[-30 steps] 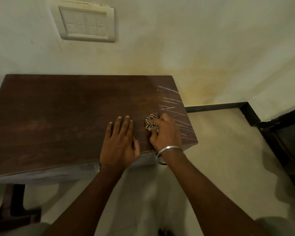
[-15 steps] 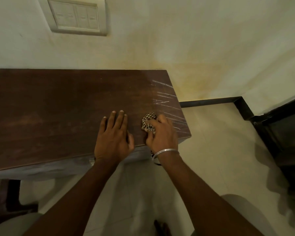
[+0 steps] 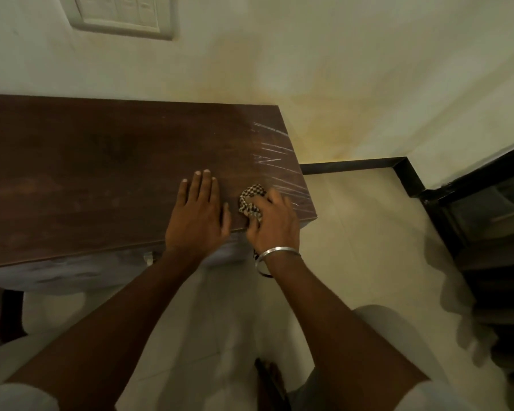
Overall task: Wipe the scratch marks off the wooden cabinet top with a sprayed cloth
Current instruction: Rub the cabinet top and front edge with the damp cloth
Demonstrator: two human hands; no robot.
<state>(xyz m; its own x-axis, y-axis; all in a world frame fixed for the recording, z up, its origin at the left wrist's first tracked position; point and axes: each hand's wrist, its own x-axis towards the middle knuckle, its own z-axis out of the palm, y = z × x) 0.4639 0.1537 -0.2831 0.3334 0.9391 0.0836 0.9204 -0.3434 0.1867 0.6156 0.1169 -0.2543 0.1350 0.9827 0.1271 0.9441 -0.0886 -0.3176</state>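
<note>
The dark wooden cabinet top (image 3: 101, 179) stretches from the left edge to its right end near the middle of the view. Pale scratch marks (image 3: 275, 155) streak its right end. My right hand (image 3: 272, 223) grips a bunched black-and-white checked cloth (image 3: 251, 200) and holds it down on the wood at the near right corner, just below the scratches. A metal bangle sits on that wrist. My left hand (image 3: 198, 216) lies flat on the top with its fingers straight, right beside the cloth.
A pale wall with a switch plate (image 3: 122, 16) rises behind the cabinet. To the right lie light floor tiles, a black skirting strip (image 3: 350, 166) and dark furniture (image 3: 487, 221). My foot (image 3: 269, 378) shows on the floor below.
The view has shifted a little, so the cabinet sits further left. My right hand with the cloth has drawn slightly back toward the near edge. The left hand stays flat.
</note>
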